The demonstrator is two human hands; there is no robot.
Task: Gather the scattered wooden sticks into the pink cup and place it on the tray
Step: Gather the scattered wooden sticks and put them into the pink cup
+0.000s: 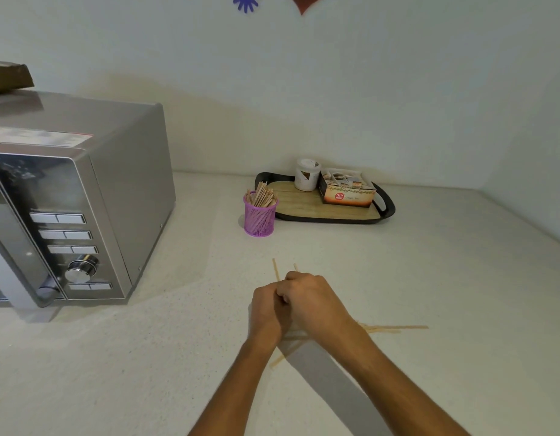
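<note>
The pink mesh cup [259,215] stands on the counter just left of the tray [303,204], with several wooden sticks upright in it. Low in the middle, my left hand [267,313] and my right hand [316,303] are pressed together, fingers closed around a bundle of sticks. Two stick ends [276,269] poke out beyond the fingers. More loose sticks [395,328] lie flat on the counter to the right of my right wrist, and one stick [280,358] shows under my left wrist.
A silver microwave [83,196] fills the left side of the counter. On the tray stand a white tub [307,174] and an open box of tea bags [347,188]. Walls close the counter at the back and right.
</note>
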